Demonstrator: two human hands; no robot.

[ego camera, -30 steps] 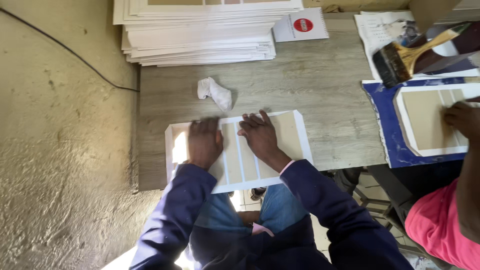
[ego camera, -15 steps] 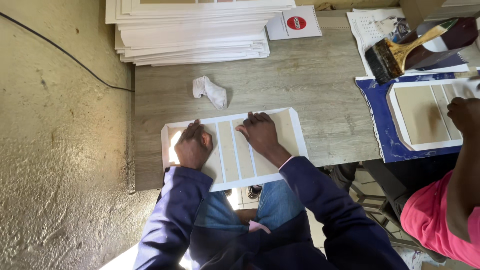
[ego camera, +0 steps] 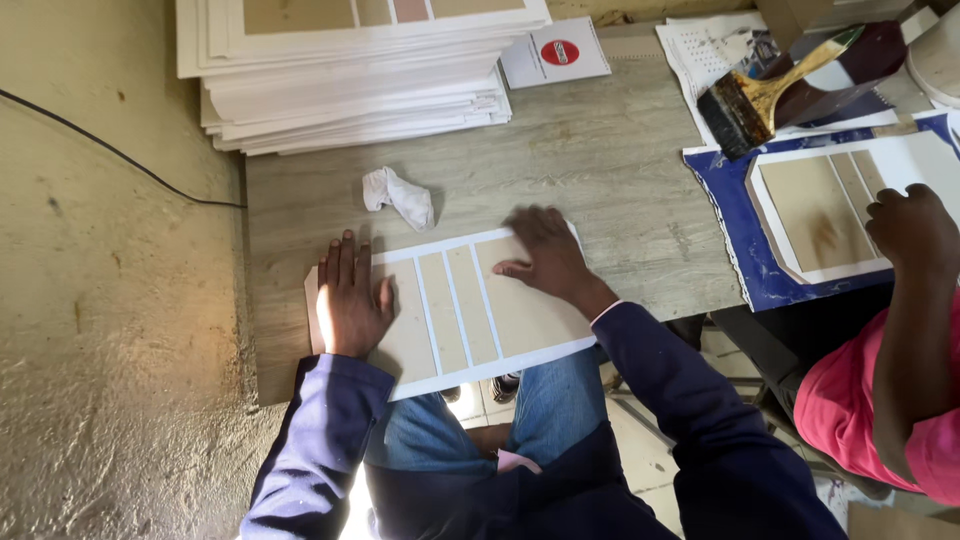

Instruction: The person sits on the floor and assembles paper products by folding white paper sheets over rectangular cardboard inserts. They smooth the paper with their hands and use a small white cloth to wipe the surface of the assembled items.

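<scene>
Since half a second ago the right hand (ego camera: 545,255) has slid from the middle of the white sheet with tan card panels (ego camera: 460,310) out toward its far right corner, and it is blurring with motion; the left hand (ego camera: 350,300) has flattened out from a half-curled pose.

Wooden table (ego camera: 600,160): it is carrying everything, butted against a rough plaster wall (ego camera: 100,300) on the left.

Stack of white sheets (ego camera: 350,70): it is sitting at the far edge, well apart from the hands.

White sheet with tan card panels: it is lying flat at the near edge of the table, its near side overhanging the person's lap.

Co-worker's blue mat (ego camera: 740,250) with a similar panelled sheet (ego camera: 830,210): it is lying to the right, with another person's hand (ego camera: 910,230) resting on it.

Left hand: it is pressing palm-down on the sheet's left end, fingers straight and together, gripping nothing.

Right hand: fingers are spread and flat on the sheet, gripping nothing.

Paintbrush (ego camera: 770,90): it is lying on papers at far right.

Crumpled white rag (ego camera: 400,195): it is lying just beyond the sheet, not touching it.
</scene>
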